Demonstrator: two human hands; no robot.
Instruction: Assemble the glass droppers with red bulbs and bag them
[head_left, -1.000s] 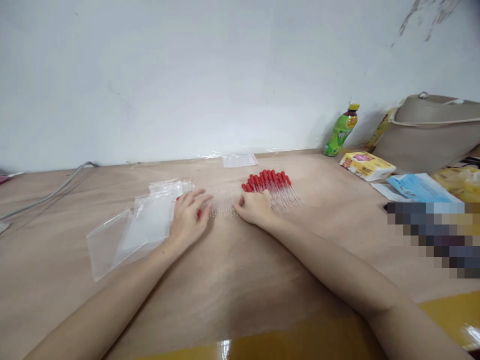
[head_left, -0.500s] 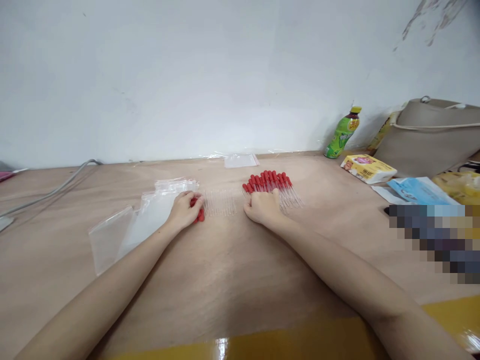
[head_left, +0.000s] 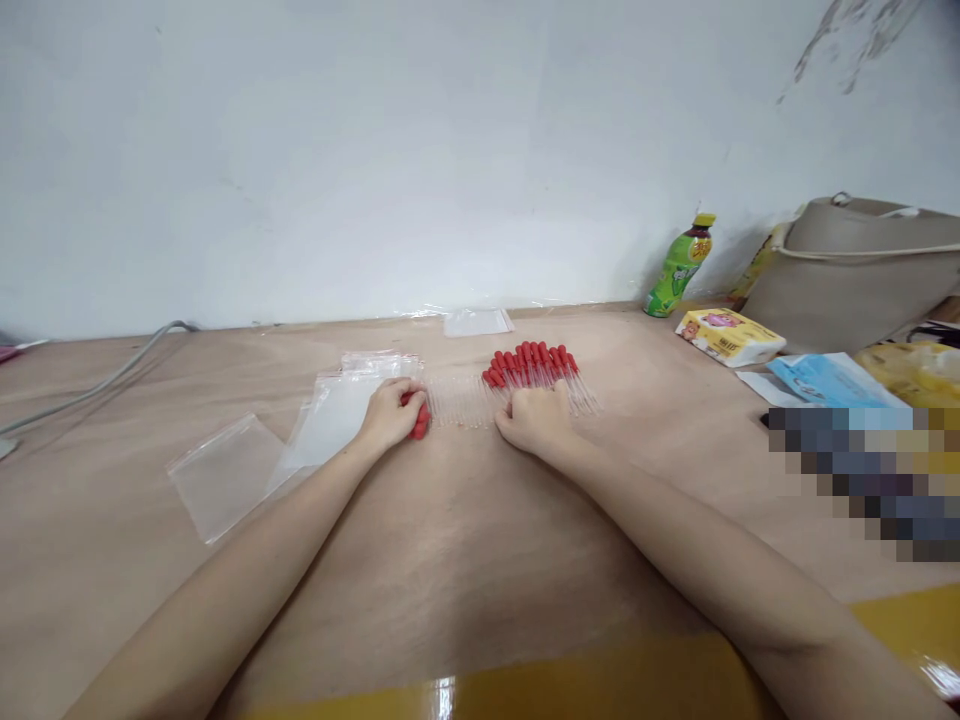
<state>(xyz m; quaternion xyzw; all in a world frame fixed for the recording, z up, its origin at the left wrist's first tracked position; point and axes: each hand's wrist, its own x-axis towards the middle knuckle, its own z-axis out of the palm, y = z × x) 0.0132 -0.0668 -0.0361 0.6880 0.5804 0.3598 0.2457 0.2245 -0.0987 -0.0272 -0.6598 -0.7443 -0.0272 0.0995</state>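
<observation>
My left hand (head_left: 391, 412) is curled round several red rubber bulbs (head_left: 420, 420), which poke out on its right side. Against them lies a row of clear thin tubes (head_left: 459, 402), side by side and reaching toward my right hand. My right hand (head_left: 536, 418) is closed, knuckles up, over the near part of a fanned bunch of red-topped droppers (head_left: 532, 358). The back of the hand hides its fingertips and whatever they grip. Clear zip bags (head_left: 337, 405) lie beneath and beside my left hand, and another zip bag (head_left: 225, 475) lies farther left.
A small zip bag (head_left: 478, 322) lies by the wall. To the right stand a green drink bottle (head_left: 679, 270), a yellow tissue pack (head_left: 729, 337) and a grey bag (head_left: 847, 270); a blue packet (head_left: 836, 380) lies in front. A grey cable (head_left: 112, 380) crosses the left side.
My left hand has shifted right with the red bulbs, and the row of tubes has come closer to my right hand. The clear bags have slid right too. My right hand has barely moved.
</observation>
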